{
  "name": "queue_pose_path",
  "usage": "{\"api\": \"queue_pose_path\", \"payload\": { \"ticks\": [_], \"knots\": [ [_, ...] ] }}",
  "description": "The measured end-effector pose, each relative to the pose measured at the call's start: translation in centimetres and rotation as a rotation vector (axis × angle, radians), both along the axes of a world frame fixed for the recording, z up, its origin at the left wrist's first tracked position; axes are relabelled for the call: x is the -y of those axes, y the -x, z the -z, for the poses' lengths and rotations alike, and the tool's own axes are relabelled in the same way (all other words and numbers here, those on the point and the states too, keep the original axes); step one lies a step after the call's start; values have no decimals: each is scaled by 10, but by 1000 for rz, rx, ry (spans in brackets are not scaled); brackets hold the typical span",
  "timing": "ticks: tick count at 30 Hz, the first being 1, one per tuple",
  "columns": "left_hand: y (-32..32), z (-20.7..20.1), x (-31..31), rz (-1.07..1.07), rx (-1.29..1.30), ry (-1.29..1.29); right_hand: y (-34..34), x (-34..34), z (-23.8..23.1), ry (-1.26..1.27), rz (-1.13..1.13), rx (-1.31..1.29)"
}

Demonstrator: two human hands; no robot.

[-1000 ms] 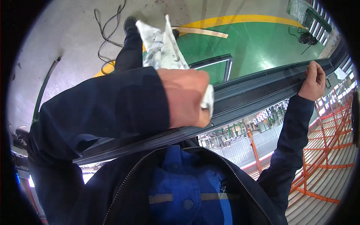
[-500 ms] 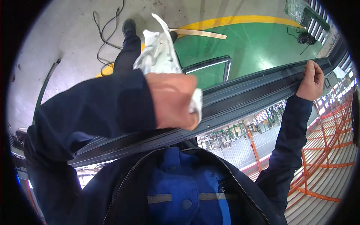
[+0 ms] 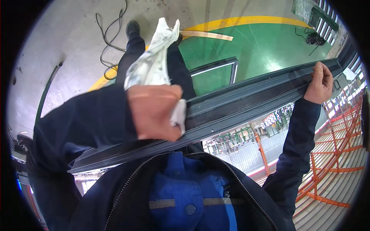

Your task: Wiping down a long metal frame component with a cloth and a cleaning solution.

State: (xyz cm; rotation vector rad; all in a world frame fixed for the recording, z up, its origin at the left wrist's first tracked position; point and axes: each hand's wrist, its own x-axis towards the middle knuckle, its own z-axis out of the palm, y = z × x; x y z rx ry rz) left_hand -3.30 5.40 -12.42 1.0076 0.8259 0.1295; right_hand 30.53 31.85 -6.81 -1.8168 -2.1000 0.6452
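Note:
My left hand (image 3: 154,111) is closed round a white rag (image 3: 150,65) with dark smudges. One end of the rag sticks up past the fist, and a small fold shows by the fingers. The fist is over a long dark grey metal frame bar (image 3: 246,98), which slants across in front of my body, higher on the right. Whether rag and bar touch is hidden behind the hand. At the bar's right end, my right hand (image 3: 320,82) is closed on its edge, fingertips pressed together at the far rim.
Past the bar, a smaller dark frame corner (image 3: 234,63) shows over the green floor (image 3: 266,46). A black cable (image 3: 101,38) loops on the grey floor; a wooden strip (image 3: 208,34) lies by the yellow line. Orange bars (image 3: 331,154) stand at the right.
My left hand has moved left and slightly nearer along the bar with the rag, whose loose end has swung into a new shape. My right hand has stayed in place.

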Motion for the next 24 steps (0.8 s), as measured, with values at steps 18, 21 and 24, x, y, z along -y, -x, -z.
{"api": "queue_pose_path", "payload": {
  "ticks": [18,21,24],
  "knots": [
    [-22,22,-15,-168,149,-6,-2,1,0,-6,-29,-33],
    [-28,24,-29,-97,177,33,4,4,-1,-15,-24,-29],
    [-39,23,-47,-86,143,-28,5,6,0,-14,-10,-12]
  ]
}}
